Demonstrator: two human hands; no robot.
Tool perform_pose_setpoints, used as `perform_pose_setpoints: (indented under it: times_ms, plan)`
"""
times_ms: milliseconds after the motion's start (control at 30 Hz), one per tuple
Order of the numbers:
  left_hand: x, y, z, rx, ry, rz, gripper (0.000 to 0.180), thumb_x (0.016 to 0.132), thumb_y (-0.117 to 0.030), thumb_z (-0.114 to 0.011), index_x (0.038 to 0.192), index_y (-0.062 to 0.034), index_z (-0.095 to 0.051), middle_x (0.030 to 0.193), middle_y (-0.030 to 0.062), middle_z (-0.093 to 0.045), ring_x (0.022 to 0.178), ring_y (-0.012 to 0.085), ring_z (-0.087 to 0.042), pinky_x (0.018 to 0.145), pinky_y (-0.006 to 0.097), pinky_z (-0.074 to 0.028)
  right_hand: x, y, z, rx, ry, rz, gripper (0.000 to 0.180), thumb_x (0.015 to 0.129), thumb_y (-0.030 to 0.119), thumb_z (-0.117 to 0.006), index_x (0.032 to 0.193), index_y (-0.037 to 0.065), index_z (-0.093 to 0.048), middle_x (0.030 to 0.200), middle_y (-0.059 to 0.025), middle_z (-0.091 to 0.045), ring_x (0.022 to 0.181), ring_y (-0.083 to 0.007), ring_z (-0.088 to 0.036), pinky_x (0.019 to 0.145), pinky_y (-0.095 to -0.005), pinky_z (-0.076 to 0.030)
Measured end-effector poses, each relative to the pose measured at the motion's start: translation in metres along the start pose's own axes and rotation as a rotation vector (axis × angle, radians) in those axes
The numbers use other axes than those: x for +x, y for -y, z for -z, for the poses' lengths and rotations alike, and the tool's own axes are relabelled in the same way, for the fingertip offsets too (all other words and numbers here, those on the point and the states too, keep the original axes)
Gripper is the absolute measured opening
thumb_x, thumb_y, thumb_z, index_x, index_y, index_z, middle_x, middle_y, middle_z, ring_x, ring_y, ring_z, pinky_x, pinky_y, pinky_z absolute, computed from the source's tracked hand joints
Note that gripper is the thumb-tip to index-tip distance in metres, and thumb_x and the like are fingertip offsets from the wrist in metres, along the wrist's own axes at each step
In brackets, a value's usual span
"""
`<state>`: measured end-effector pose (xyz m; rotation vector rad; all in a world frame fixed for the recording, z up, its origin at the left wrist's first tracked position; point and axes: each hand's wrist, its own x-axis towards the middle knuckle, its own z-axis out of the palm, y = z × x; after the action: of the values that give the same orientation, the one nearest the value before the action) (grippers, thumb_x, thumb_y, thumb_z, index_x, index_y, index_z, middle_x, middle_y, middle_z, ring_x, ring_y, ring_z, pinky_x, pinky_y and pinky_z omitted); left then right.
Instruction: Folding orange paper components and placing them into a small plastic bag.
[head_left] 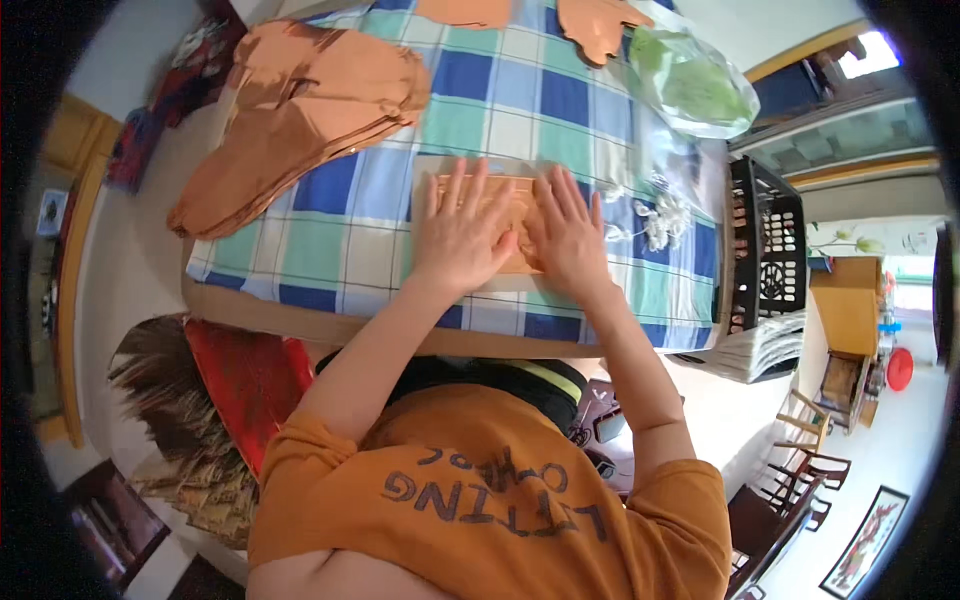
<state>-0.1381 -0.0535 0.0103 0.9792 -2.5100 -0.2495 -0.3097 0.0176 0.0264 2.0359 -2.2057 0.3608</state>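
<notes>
My left hand (463,228) lies palm down with fingers spread on the left part of a flat orange piece (522,262). On its right part rests my right hand (568,230), also flat, fingers stretched forward. The piece has a glossy, creased surface and a pale, see-through-looking border around it, perhaps a plastic sleeve. Both palms hide much of it. Underneath is a checked blue, green and white tablecloth (480,120). Further left sits a thick pile of similar orange flat pieces (320,125), their edges uneven.
More orange pieces (597,28) lie at the far edge, beside a clear plastic bag (695,85) with green contents. White stringy bits (665,222) lie right of my hands. A black openwork crate (768,240) adjoins the table's right side. Brown layered bundles (185,400) stand at lower left.
</notes>
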Motion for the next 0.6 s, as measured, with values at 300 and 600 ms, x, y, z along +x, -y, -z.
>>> perform_pose_setpoints:
  times_ms: [300, 600]
  plan:
    - [0.003, -0.002, 0.002, 0.041, 0.032, -0.022, 0.063, 0.087, -0.047, -0.056, 0.143, -0.0191, -0.044, 0.153, 0.0167, -0.029, 0.143, 0.0359, -0.022, 0.115, 0.058, -0.013, 0.041, -0.207, 0.029, 0.229, -0.216, -0.461, 0.028, 0.084, 0.029, -0.069, 0.099, 0.007, -0.064, 0.095, -0.0150, -0.066, 0.091, -0.0352, -0.060, 0.084, -0.0443, -0.045]
    - [0.003, -0.006, 0.003, 0.034, 0.030, -0.030, 0.068, 0.088, -0.055, -0.053, 0.143, -0.0175, -0.043, 0.153, 0.0183, -0.029, 0.143, 0.0376, -0.022, 0.114, 0.058, -0.014, 0.048, -0.267, 0.005, 0.343, -0.059, -0.570, 0.028, 0.085, 0.026, -0.062, 0.098, 0.003, -0.071, 0.083, -0.0125, -0.071, 0.074, -0.0214, -0.067, 0.068, -0.0331, -0.051]
